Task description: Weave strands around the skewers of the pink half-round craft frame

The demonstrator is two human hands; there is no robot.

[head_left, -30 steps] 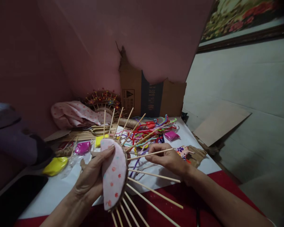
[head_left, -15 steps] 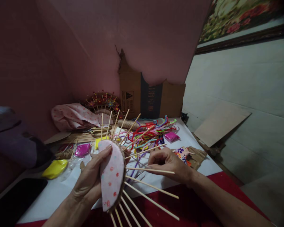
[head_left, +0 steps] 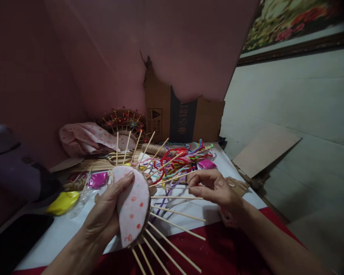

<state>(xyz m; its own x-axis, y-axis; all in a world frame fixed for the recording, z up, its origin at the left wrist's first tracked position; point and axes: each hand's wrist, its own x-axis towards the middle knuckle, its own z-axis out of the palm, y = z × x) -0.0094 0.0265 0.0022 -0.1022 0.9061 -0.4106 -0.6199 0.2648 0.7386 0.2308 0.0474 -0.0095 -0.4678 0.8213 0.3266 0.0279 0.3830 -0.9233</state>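
Note:
A half-round cardboard piece covered in pale fabric with red prints (head_left: 133,206) is in my left hand (head_left: 106,206), thumb on its face and fingers behind. Several thin wooden sticks (head_left: 176,229) fan out from its curved edge, toward the top and the right. My right hand (head_left: 213,187) hovers by the sticks on the right side, thumb and forefinger pinched together. What lies between those fingertips is too small to make out. A patch of patterned material (head_left: 227,217) shows just below the right wrist, partly covered.
Behind the sticks lie colourful braided cords (head_left: 186,156), a twine roll (head_left: 154,149) and scissors (head_left: 120,157). A decorated half-round piece (head_left: 126,120) and spotted fabric (head_left: 83,139) are at the back. Yellow (head_left: 62,202) and magenta (head_left: 97,179) packets sit left, near a dark flat object (head_left: 20,240).
My right hand has moved slightly right and up, away from the stick it was beside. The fabric-covered piece and my left hand have shifted a little left.

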